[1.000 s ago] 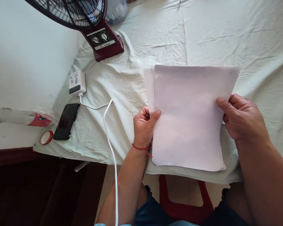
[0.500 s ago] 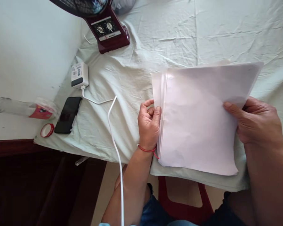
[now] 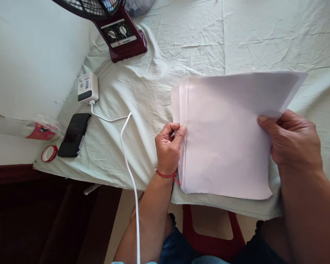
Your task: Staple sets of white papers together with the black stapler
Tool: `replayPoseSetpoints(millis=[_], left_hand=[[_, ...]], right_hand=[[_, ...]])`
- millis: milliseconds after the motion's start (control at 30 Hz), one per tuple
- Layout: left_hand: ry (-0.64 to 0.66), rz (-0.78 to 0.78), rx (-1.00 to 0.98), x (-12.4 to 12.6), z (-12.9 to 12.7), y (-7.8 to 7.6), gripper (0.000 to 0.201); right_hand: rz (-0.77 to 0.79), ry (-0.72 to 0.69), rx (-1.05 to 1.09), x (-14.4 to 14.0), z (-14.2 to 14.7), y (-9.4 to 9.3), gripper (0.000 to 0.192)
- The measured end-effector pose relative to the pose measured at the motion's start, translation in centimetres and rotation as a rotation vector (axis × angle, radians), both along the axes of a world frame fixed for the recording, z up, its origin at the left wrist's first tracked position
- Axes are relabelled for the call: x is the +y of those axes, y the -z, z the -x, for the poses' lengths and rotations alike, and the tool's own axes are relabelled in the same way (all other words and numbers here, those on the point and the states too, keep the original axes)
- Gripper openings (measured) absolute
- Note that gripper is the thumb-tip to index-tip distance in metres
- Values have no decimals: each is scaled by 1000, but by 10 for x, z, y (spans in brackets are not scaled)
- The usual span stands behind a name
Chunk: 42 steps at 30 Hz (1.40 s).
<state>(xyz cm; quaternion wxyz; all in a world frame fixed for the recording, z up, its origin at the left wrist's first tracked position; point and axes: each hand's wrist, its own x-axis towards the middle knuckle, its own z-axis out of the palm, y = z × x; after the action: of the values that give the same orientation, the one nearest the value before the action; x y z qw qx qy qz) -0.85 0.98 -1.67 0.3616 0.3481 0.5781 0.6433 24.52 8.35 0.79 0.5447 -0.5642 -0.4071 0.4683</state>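
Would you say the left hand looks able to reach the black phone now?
Probably not straight away: the left hand pinches the paper sheets by their edge, and the white cable runs between it and the black phone.

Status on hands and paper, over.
Left hand holding paper stack at left edge; right hand gripping its right side. Stack's left edges staggered. White cable apart, left of stack.
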Motion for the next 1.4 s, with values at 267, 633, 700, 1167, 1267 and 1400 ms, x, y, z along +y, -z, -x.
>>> replayPoseSetpoints(millis=[267, 633, 700, 1167, 1267, 1400], left_hand=[[-26, -46, 87, 0, -2, -1, 39], [-67, -67, 19, 3, -1, 7, 45], [-73, -83, 50, 3, -1, 5, 38], [5, 3, 22, -1, -1, 1, 34], [-25, 58, -9, 1, 0, 1, 38], [-57, 87, -23, 4, 1, 5, 43]], right_hand=[[-57, 91, 13, 3, -2, 4, 34], [-119, 142, 27, 4, 1, 1, 23], [-118, 143, 39, 3, 2, 0, 22], [-170, 136, 58, 8, -1, 7, 27], [-145, 110, 71, 7, -2, 8, 26], [-93, 71, 61, 5, -4, 8, 26]])
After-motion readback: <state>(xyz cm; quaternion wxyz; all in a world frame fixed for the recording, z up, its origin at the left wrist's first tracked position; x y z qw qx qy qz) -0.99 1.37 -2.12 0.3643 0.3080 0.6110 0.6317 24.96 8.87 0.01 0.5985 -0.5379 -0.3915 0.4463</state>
